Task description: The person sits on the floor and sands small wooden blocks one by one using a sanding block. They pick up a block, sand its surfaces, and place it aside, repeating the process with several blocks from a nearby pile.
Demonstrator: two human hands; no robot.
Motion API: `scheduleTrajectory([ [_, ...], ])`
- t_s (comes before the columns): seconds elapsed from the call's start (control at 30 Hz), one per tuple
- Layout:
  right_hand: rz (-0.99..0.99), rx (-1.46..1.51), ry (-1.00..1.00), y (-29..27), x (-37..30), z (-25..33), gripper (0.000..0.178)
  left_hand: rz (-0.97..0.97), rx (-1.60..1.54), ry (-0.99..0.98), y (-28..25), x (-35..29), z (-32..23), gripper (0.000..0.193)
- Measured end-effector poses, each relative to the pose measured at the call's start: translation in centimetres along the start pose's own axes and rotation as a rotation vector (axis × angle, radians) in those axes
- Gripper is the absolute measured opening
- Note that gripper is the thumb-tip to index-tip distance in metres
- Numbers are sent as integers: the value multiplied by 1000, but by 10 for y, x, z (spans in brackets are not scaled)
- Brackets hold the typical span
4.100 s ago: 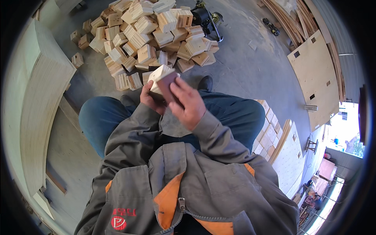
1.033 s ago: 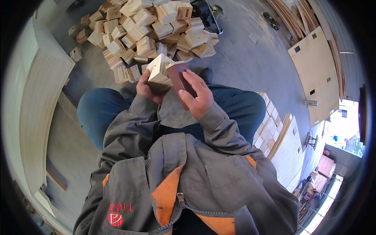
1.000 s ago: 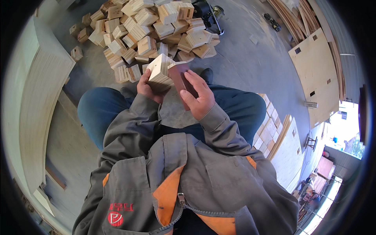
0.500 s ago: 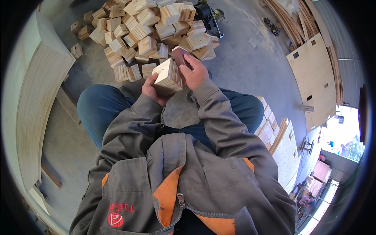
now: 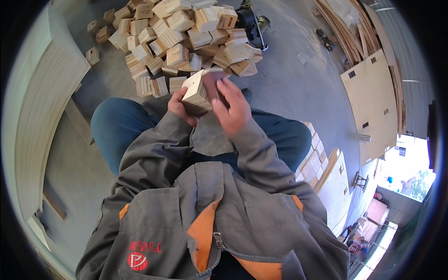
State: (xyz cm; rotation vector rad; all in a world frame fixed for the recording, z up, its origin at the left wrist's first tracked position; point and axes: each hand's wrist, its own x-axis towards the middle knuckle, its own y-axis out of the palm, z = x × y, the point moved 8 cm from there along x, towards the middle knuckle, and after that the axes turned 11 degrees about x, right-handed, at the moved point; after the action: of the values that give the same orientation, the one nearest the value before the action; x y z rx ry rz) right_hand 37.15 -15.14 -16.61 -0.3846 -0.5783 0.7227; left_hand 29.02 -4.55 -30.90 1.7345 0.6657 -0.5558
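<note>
My left hand [image 5: 178, 103] grips a square plywood block [image 5: 194, 96] from its left and underside, thumb along the edge. The block's pale top face has a small dark hole, and its layered edges show. In my right hand [image 5: 232, 108] is a flat reddish-brown sanding block [image 5: 211, 84], fingers pressed on its back. It lies against the right side of the plywood block, hiding most of that side. Both hands are above the floor between my bent knees, and the right one is slightly blurred.
Beyond my hands a big heap of similar plywood blocks [image 5: 177, 55] lies on the concrete floor. A dark metal device [image 5: 252, 23] stands at its right. Thick stacked sheets [image 5: 35, 126] rise at the left. Neat rows of blocks [image 5: 311, 161] sit by my right knee, panels [image 5: 373, 102] farther right.
My right hand has brought the sanding block a little nearer and to the left, flatter against the plywood block's side. The left hand keeps its hold in nearly the same place.
</note>
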Motion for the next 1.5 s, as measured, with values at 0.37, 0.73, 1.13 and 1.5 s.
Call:
scheduleTrajectory([
  [0.37, 31, -15, -23, -1, -14, 19, 50, 22, -4, 32, 4, -7, -7, 54],
  [0.73, -8, -13, 131, -5, 43, -45, 52, 57, 26, -52, 11, 6, 5, 57],
  [1.13, 93, -31, -24, -3, -26, 35, 53, -111, -54, 34, -2, -1, -9, 53],
  [1.5, -34, -51, 25, -7, 14, -33, 51, 92, -10, 33, 11, -5, -4, 58],
])
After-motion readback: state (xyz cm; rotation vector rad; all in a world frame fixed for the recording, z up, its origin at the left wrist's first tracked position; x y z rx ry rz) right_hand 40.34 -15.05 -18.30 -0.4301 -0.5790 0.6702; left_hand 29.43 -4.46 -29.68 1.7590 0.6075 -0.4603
